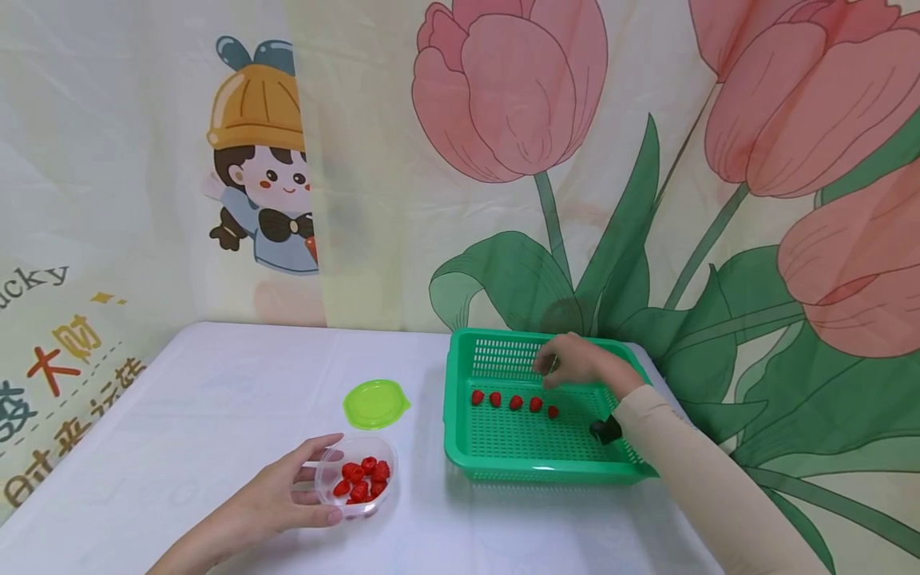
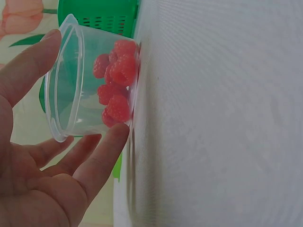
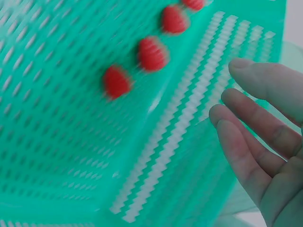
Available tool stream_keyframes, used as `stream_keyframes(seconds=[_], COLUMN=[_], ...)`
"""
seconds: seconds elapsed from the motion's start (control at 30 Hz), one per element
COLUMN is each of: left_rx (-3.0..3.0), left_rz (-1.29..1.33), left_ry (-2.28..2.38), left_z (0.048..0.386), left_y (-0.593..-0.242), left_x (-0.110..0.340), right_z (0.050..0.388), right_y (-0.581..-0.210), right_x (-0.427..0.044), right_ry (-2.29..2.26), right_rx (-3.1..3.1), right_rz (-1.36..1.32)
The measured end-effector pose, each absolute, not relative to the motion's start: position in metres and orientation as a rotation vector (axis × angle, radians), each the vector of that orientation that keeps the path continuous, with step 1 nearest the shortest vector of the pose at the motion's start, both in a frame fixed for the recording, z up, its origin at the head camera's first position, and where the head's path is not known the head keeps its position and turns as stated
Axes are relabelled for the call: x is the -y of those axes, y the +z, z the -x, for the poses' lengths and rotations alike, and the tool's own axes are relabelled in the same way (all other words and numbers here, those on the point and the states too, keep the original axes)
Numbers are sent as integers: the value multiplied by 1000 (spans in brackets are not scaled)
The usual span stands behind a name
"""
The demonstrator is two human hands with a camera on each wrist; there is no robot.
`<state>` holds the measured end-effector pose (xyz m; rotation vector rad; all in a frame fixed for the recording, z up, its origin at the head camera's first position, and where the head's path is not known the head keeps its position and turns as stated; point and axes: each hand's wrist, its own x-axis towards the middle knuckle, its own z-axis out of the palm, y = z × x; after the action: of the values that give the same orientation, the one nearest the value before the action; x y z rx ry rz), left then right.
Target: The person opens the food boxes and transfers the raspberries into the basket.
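Observation:
My left hand [image 1: 276, 489] holds a clear plastic tub [image 2: 90, 56] on the white table, thumb on one side and fingers on the other. Several red raspberries [image 2: 124, 70] lie at the bottom of the tub. Over the back of a green plastic basket [image 1: 553, 469], my right hand [image 1: 577, 361] hovers with nothing between its loosely bent fingers. Below it, several raspberries [image 1: 516, 403] form a row across the basket floor. In the right wrist view, the thumb and fingers stand apart beside the slotted basket wall [image 3: 189, 90].
A bright green lid [image 1: 375, 404] lies flat on the white table [image 1: 237, 399], behind the tub and left of the basket. A small black object [image 1: 606, 431] shows by the right wrist. Behind the table hangs a printed tulip curtain [image 1: 374, 160].

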<state>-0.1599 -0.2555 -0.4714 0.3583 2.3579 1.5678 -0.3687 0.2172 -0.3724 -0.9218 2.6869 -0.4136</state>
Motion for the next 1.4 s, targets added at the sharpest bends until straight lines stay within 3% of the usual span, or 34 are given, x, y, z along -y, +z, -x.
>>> stream_keyframes(seconds=[0.27,0.7,1.4], left_rx=[-2372,-2355,-2332], left_rz=[-343,-360,-351], left_ry=[1556,1584,1587], left_z=[161,160,163], left_y=[-471,-473,-474], left_x=[255,256,256], right_z=[341,299,272], right_y=[-341,-324,-360], right_x=[-171,-94,-6], right_ry=[-553,-631,-498], right_rx=[-2623,-2436,-2262], right_rz=[1156,1335,1439])
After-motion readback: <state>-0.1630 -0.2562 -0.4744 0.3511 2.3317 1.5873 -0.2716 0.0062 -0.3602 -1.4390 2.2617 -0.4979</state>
